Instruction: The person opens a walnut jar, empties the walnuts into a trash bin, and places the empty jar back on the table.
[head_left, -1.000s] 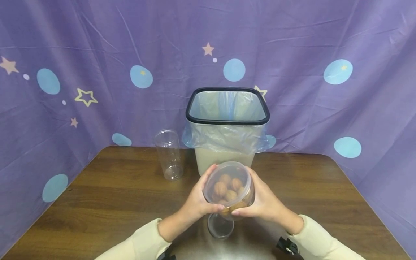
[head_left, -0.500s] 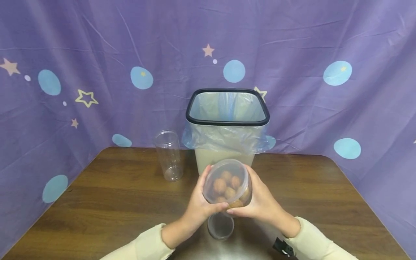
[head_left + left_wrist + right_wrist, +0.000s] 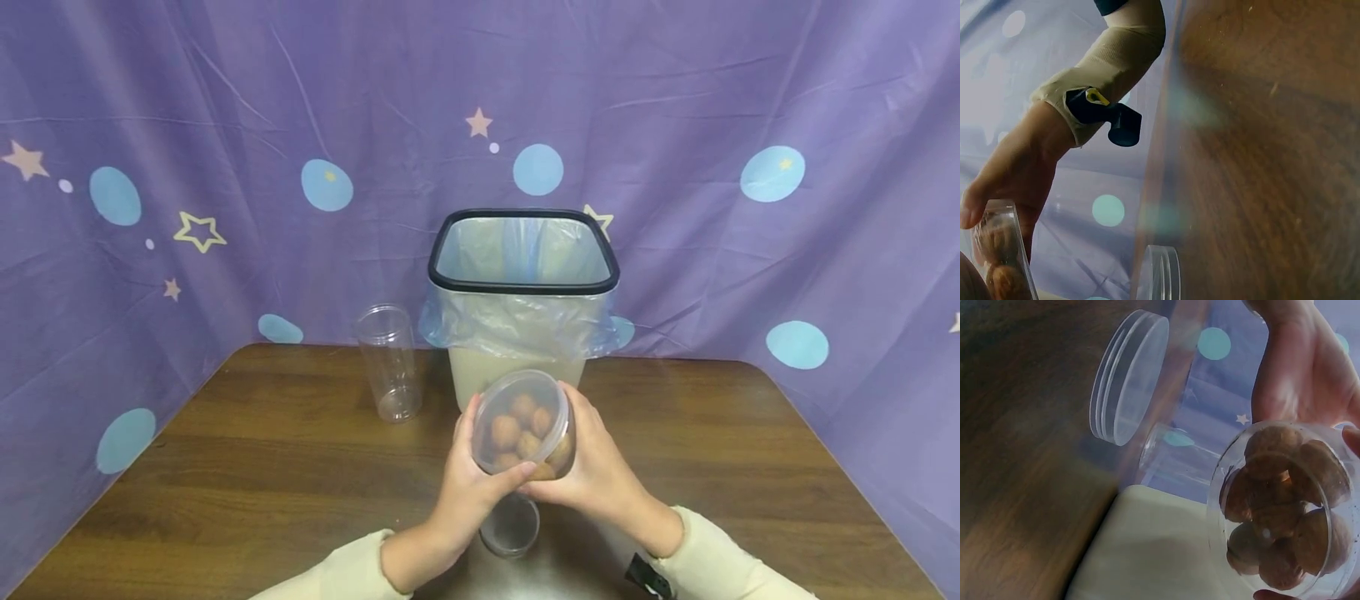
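In the head view both hands hold a clear round plastic jar (image 3: 517,437) of walnuts above the near middle of the table. Its translucent top is tilted toward the camera. My left hand (image 3: 467,492) grips the left side, thumb lying across the near edge of the top. Around the right side curls my right hand (image 3: 603,471), its thumb low on the near side. Several walnuts (image 3: 1282,509) show through the jar in the right wrist view. Below the jar, a shallow round clear lid or dish (image 3: 510,527) lies on the table, partly hidden by the jar and hands.
A pale bin (image 3: 517,321) with a black rim and a bluish plastic liner stands behind the jar. To its left is a tall clear plastic cup (image 3: 388,362). The wooden table (image 3: 247,467) ends at a purple curtain (image 3: 390,92) with stars and dots.
The jar has shifted slightly up and left and turned a little in the hands. Both wrists have drawn inward, and the left thumb has slid further across the near edge.
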